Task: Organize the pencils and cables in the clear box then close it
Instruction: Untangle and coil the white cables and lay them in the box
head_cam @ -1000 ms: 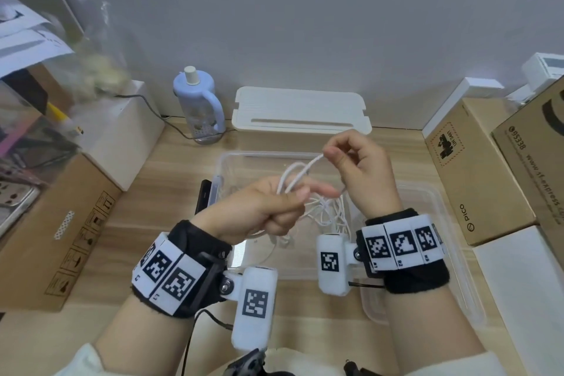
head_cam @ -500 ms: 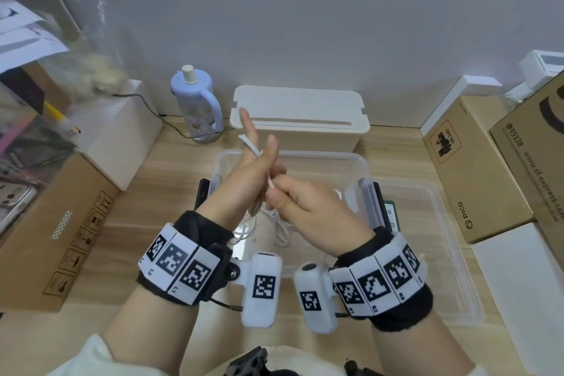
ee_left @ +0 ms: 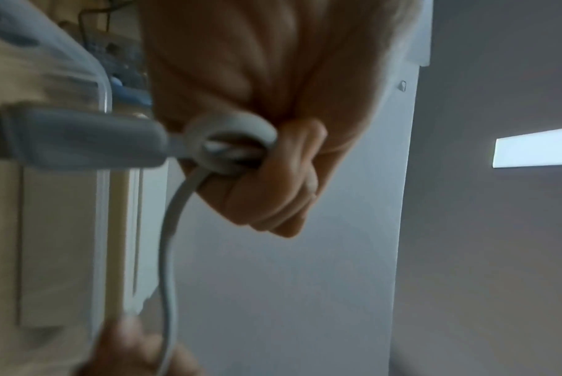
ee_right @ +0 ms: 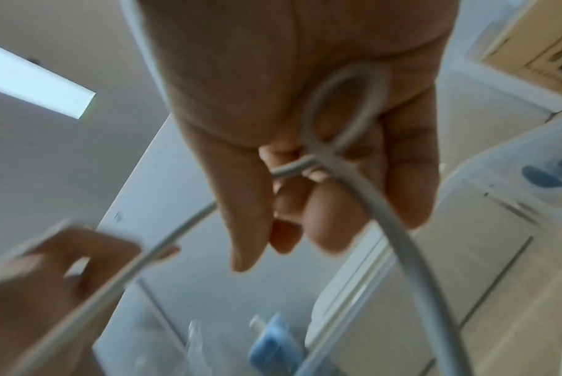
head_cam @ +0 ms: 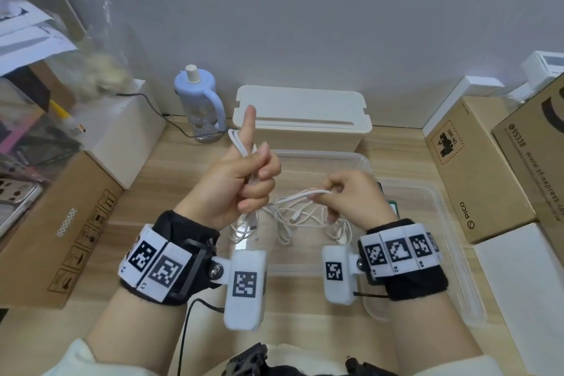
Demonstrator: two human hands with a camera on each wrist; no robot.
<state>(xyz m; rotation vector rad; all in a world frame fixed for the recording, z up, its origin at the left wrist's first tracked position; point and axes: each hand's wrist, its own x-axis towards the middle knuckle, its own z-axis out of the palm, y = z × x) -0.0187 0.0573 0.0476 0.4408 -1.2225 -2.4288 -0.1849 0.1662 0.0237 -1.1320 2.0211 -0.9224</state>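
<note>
**Cable stretched between both hands, above the box**

Nearest me, both wrists hover over the near rim of the box [head_cam: 363, 159]. My left hand [head_cam: 236, 189] grips a folded bundle of the cable [head_cam: 300, 194], forefinger pointing up with a loop beside it. My right hand [head_cam: 351, 201] pinches a loop of the same cable. Its taut run lies left to right between them; slack tails hang into the box, where more white cable lies tangled. I judge the left nearer the bundle, so the right must carry the next wrap across. Beyond, the lid [head_cam: 457, 253] lies right; cartons crowd both sides.
</note>
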